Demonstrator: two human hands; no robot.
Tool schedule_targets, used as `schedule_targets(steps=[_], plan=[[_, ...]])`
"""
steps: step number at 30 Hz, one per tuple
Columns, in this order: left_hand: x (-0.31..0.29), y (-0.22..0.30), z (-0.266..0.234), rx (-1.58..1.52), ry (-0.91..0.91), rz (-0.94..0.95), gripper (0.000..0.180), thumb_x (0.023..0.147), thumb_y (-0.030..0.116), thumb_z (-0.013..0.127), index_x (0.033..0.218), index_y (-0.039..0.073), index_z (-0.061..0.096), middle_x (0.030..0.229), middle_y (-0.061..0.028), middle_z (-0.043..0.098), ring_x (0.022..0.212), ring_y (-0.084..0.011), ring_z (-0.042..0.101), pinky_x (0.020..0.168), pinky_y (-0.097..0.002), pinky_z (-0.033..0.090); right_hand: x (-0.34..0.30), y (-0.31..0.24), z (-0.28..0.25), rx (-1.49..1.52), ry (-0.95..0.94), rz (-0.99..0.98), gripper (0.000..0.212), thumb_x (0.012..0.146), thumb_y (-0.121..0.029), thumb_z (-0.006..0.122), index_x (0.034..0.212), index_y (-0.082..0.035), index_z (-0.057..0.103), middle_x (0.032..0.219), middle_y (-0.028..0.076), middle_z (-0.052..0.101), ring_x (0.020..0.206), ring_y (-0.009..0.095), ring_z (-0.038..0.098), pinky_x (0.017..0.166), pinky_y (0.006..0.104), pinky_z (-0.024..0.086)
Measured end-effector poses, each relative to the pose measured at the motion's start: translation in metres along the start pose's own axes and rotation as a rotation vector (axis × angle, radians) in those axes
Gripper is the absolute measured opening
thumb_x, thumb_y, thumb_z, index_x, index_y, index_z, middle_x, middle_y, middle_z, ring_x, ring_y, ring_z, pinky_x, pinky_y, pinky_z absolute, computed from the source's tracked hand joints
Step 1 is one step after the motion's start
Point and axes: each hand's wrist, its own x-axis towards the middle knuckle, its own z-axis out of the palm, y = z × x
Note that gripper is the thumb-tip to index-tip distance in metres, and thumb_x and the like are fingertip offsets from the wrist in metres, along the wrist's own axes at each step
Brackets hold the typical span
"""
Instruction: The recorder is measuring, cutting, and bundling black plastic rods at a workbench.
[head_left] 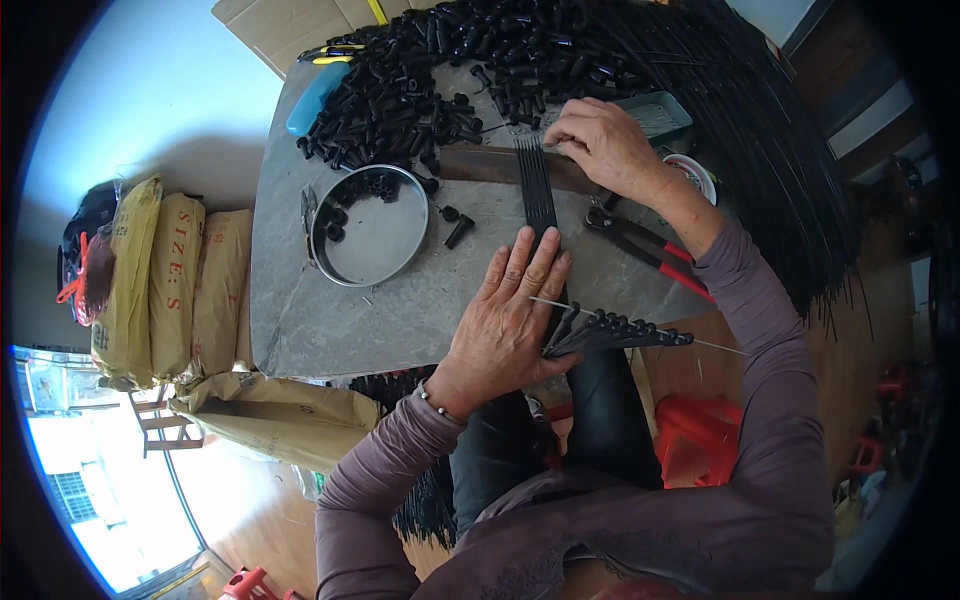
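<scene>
My left hand (510, 325) lies flat with fingers stretched over a row of thin black rods (538, 190) set side by side on the grey table. The rods' far ends cross a brown flat bar (475, 165). My right hand (610, 145) is pinched closed beside those far ends; what its fingertips hold, if anything, is too small to make out. Close to my left wrist, a thin metal wire (718, 347) runs through a row of black knobbed ends (630, 325), which hang over the table's near edge.
A round metal tray (318, 240) holds small black caps. Red-handled cutters (650, 245) lie right of the rods. Black tubular parts (400, 100) are heaped at the back, with long black rods (740, 130) piled right. A teal tray (655, 115) and white bowl (708, 185) sit near my right forearm.
</scene>
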Motion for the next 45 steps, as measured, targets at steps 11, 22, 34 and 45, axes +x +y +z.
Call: schedule_targets(steps=[11, 22, 34, 45], plan=[[-0.002, -0.002, 0.001, -0.027, 0.004, -0.006, 0.102, 0.066, 0.052, 0.077, 0.142, -0.001, 0.035, 0.153, -0.0195, 0.024, 0.144, -0.0363, 0.018, 0.116, -0.0470, 0.021, 0.007, -0.008, -0.003, 0.051, -0.112, 0.116, 0.009, 0.086, -0.010, 0.060, 0.089, -0.003, 0.064, 0.088, 0.007, 0.064, 0.082, 0.025, 0.063, 0.072, 0.0366, 0.049], [-0.003, -0.003, 0.003, -0.035, 0.023, -0.005, 0.103, 0.065, 0.051, 0.077, 0.143, 0.001, 0.034, 0.153, -0.0189, 0.024, 0.144, -0.0358, 0.019, 0.116, -0.0477, 0.020, 0.011, -0.004, -0.005, 0.201, -0.220, 0.288, 0.010, 0.083, -0.006, 0.062, 0.091, -0.001, 0.065, 0.086, 0.008, 0.064, 0.077, 0.021, 0.063, 0.069, 0.0330, 0.048], [-0.004, -0.003, 0.001, -0.025, 0.006, -0.011, 0.104, 0.064, 0.052, 0.078, 0.144, 0.002, 0.033, 0.154, -0.0184, 0.023, 0.144, -0.0362, 0.019, 0.115, -0.0494, 0.019, 0.014, 0.004, -0.002, 0.261, -0.184, 0.179, 0.010, 0.086, -0.007, 0.061, 0.093, -0.003, 0.065, 0.089, 0.008, 0.067, 0.084, 0.022, 0.064, 0.075, 0.0333, 0.050], [-0.004, -0.002, 0.001, -0.016, 0.016, -0.026, 0.103, 0.064, 0.054, 0.077, 0.143, 0.003, 0.034, 0.153, -0.0179, 0.024, 0.144, -0.0353, 0.018, 0.116, -0.0506, 0.016, 0.015, 0.000, 0.006, 0.276, -0.118, 0.183, 0.013, 0.086, -0.005, 0.063, 0.098, -0.005, 0.063, 0.093, 0.006, 0.068, 0.087, 0.020, 0.066, 0.076, 0.0307, 0.052]])
